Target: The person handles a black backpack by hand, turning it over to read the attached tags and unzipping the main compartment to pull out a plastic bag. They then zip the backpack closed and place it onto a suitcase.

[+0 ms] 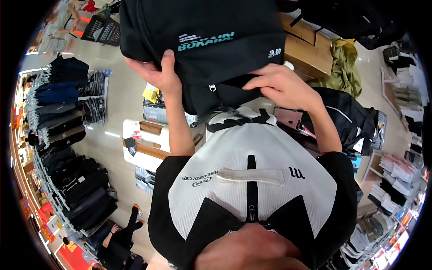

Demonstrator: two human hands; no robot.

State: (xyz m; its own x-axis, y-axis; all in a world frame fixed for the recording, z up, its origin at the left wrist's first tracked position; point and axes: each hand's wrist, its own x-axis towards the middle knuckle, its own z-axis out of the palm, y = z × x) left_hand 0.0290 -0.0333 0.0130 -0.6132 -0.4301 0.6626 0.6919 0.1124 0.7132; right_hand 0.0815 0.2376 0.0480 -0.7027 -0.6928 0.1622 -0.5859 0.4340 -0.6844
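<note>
A black backpack (pixel 211 58) with teal and white lettering fills the top middle of the head view. My left hand (pixel 159 74) holds its lower left edge, thumb on the front and fingers bent round the side. At the lower right, my right hand (pixel 281 85) has its fingers closed at the edge of a front pocket; part of the fingertips is hidden by the fabric. A small metal zip pull (pixel 213 88) hangs between the hands. Black straps (pixel 231 119) lie below the bag, against my white and black shirt (pixel 270 148).
Clothes racks (pixel 58 135) line the left side. Suitcases (pixel 155 110), a cardboard box (pixel 308 42), olive fabric (pixel 344 67) and black bags (pixel 342 117) surround me. Folded clothes (pixel 398 171) sit on shelves at right. A person in dark clothes (pixel 119 243) is at lower left. A basket (pixel 101 29) stands upper left.
</note>
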